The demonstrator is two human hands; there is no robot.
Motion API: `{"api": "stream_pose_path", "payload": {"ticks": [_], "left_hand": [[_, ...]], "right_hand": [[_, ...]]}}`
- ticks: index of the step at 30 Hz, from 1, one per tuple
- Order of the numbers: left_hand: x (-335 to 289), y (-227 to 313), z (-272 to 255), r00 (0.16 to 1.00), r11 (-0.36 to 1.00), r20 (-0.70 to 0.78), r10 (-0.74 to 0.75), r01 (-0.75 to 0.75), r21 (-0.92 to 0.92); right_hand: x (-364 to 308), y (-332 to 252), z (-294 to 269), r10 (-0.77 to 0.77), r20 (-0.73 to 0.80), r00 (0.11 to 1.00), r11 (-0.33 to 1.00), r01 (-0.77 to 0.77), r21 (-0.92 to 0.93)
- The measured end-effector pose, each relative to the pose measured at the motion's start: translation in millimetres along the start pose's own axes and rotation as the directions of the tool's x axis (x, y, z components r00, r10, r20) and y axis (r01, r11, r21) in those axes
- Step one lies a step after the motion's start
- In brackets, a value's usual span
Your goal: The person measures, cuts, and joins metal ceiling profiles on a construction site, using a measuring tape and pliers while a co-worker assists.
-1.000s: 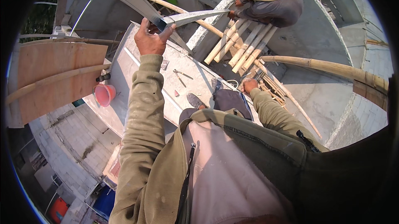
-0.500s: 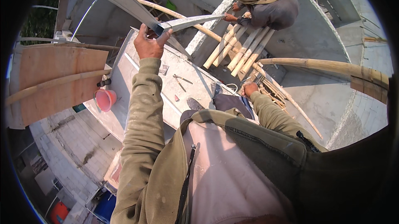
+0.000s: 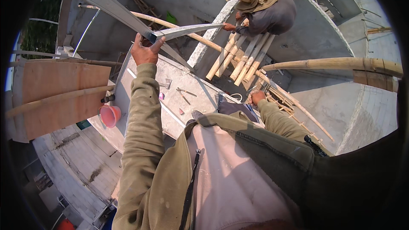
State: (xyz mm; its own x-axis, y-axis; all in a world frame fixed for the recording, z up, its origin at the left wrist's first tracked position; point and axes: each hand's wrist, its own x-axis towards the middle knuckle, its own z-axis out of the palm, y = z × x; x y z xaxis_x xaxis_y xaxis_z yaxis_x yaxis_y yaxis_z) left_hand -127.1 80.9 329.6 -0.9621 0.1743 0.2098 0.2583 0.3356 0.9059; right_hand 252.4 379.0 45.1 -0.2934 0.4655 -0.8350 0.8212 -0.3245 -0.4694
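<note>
My left hand (image 3: 146,50) is raised and closed around the meeting point of two grey metal channels. One long channel (image 3: 102,4) runs from the upper left down past my fingers. The other, a lighter channel (image 3: 191,29), reaches right to the hand (image 3: 229,26) of a person crouching on bamboo poles. My right hand (image 3: 257,97) is low beside the wall top, its fingers curled; whatever they may hold is hidden. On the pale concrete ledge below lie a pair of pincers (image 3: 185,95), a hatchet-like tool (image 3: 166,83) and a small reddish piece (image 3: 181,111).
A pink bucket (image 3: 110,116) stands left on the ledge beside a plywood sheet (image 3: 64,85). Bamboo poles (image 3: 251,61) span the gap under the co-worker (image 3: 266,6). A thick bamboo pole (image 3: 332,64) crosses at right. Deep drops lie between the concrete walls (image 3: 306,34).
My left hand and the joined channels have shifted slightly left and down in view. The co-worker appears slightly further left, still holding the channel's end. More of the hatchet-like tool shows.
</note>
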Motion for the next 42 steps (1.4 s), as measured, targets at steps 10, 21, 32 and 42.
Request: {"api": "stream_pose_path", "payload": {"ticks": [10,21,32,42], "left_hand": [[-7.5,0.3,4.9,1.0,1.0,0.024,0.009,-0.009,-0.016],[-13.7,5.1,6.4,1.0,1.0,-0.002,-0.008,0.008,-0.015],[-13.9,5.5,5.3,1.0,0.999,-0.019,0.021,-0.02,0.034],[-16.0,9.3,6.3,1.0,0.997,-0.003,-0.001,0.002,0.073]], "right_hand": [[5.2,-12.5,-10.2,-0.022,0.041,0.999,1.0,0.021,0.018],[-8.9,-21.0,-6.3,0.008,-0.002,1.0,0.996,-0.008,0.092],[11.6,6.1,-14.0,-0.008,0.044,0.999,1.0,0.008,0.013],[-2.4,-7.6,-14.9,0.01,-0.034,0.999,0.999,-0.009,0.031]]}}
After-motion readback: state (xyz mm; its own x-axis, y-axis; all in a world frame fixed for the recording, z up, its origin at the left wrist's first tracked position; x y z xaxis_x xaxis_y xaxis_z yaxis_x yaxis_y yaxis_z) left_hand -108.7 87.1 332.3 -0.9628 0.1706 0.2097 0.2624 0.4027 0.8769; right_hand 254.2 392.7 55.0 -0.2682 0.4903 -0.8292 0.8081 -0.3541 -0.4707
